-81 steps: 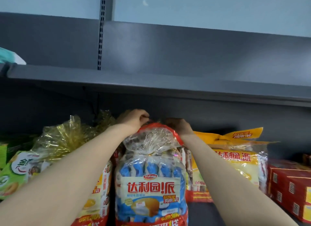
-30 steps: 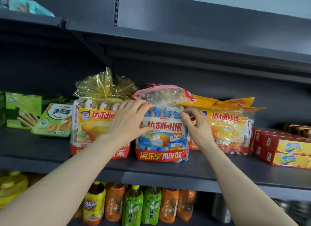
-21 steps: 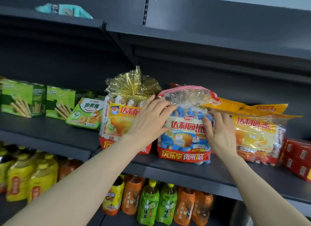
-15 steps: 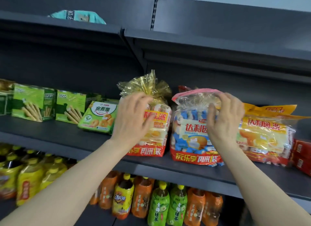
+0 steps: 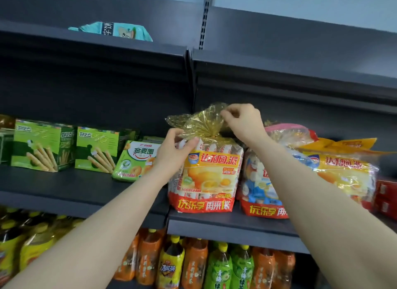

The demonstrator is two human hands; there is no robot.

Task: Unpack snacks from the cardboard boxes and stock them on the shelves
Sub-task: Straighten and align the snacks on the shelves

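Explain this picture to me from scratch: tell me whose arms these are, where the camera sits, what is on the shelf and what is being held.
There is no machine here. The camera is worn on a person's head and looks forward and down, so the two bare arms coming in from below are that person's own.

The left hand grips the upper left corner of a yellow snack bag, while the right hand pinches its crinkled gold top. The bag stands upright on a dark shelf.

Right of it stands a blue bag, then another yellow one. To the left are green boxes and a green pouch. Drink bottles fill the shelf below.
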